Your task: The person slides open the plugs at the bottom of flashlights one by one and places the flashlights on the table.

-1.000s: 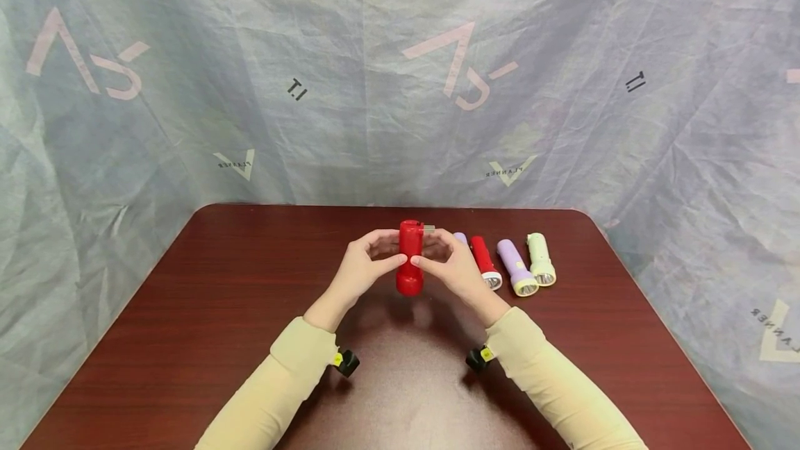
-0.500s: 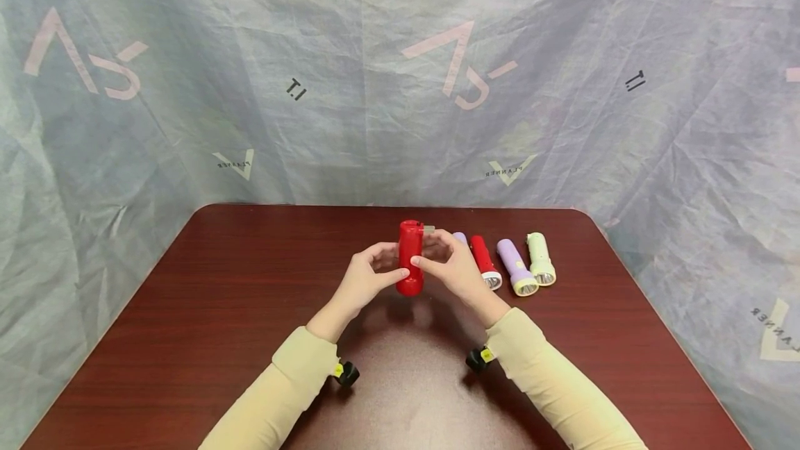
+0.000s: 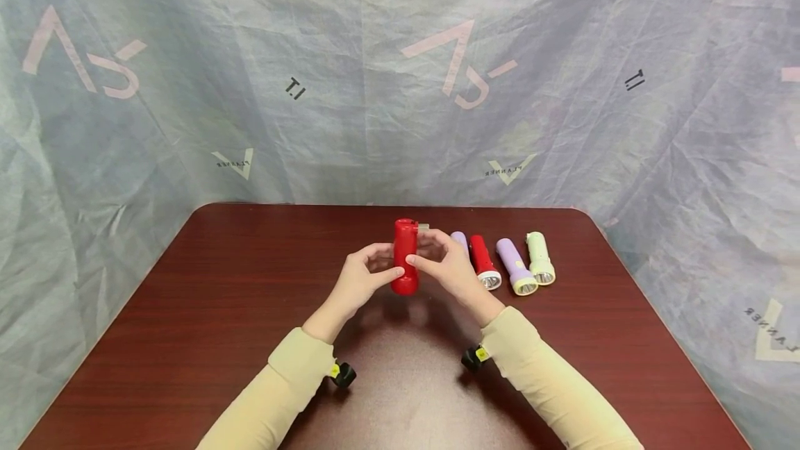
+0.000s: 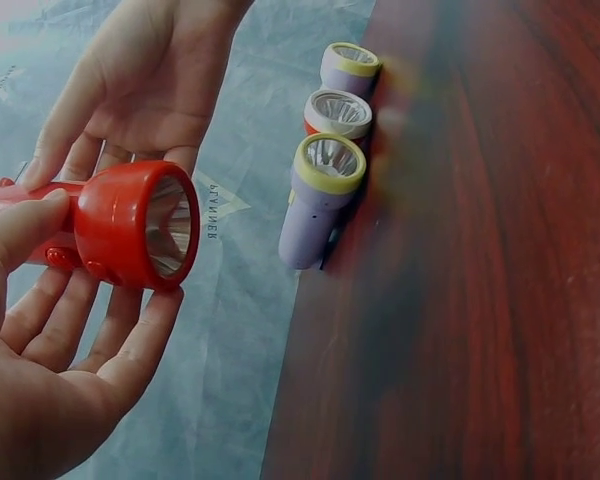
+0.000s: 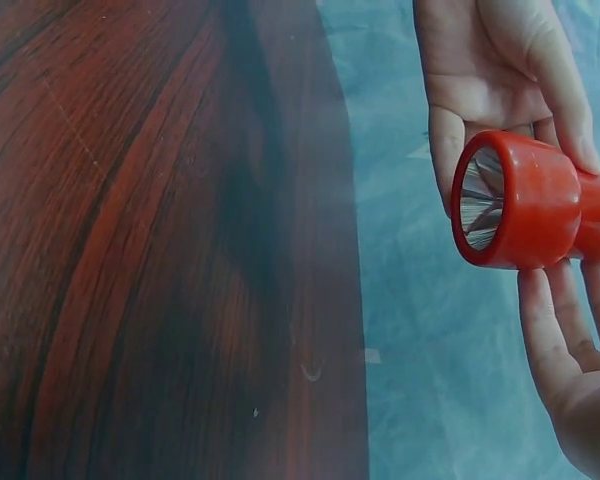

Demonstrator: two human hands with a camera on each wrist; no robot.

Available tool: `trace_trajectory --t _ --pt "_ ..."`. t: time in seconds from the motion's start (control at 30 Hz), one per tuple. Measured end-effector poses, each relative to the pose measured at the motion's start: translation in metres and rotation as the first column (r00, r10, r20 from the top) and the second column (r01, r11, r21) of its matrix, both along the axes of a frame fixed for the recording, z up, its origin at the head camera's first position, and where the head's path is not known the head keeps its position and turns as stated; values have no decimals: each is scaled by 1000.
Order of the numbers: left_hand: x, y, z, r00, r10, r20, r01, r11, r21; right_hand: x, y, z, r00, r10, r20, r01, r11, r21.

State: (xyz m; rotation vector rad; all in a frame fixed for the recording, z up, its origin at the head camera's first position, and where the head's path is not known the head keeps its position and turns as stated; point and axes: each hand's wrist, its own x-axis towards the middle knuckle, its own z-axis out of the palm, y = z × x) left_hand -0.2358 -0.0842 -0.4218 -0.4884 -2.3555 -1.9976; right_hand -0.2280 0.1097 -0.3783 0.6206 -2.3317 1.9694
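Note:
A red flashlight point(image 3: 405, 255) is held up above the table, lens end down, with a small pale plug-like piece point(image 3: 423, 226) sticking out near its top. My left hand point(image 3: 359, 280) grips it from the left, thumb on the lower body and fingers behind. From the other side my right hand point(image 3: 448, 271) holds it, its thumb across the middle of the body. The left wrist view shows the flashlight's lens point(image 4: 170, 228) and wide head, with the left fingers point(image 4: 130, 350) beneath. In the right wrist view the reflector point(image 5: 482, 198) is also visible.
To the right on the dark red-brown table point(image 3: 206, 311) lie a red flashlight with a white rim point(image 3: 482, 259), a purple one point(image 3: 515, 266) and a pale green one point(image 3: 540, 259). Another purple flashlight point(image 3: 460, 238) is partly hidden behind the right hand. A grey cloth point(image 3: 350, 123) hangs behind.
The left thumb has slid lower on the flashlight. Both hands and the flashlight have shifted slightly left. The flashlights on the table stay put.

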Motion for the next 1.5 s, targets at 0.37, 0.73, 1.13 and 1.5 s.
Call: trace_trajectory --t 0.37,0.73,1.13,1.5 --pt "-3 -9 5 999 23 41 -25 998 53 -4 -9 -4 998 57 5 -56 996 -76" --pt "-6 -20 14 995 22 101 -35 991 132 -5 -20 -14 995 84 -56 -87 995 -48" --pt "-7 -45 23 986 57 155 -76 990 120 1 -43 -6 995 93 -29 -94 995 -38" --pt "-9 -72 31 971 48 234 -64 996 61 -3 -66 0 991 124 43 -123 992 -12"
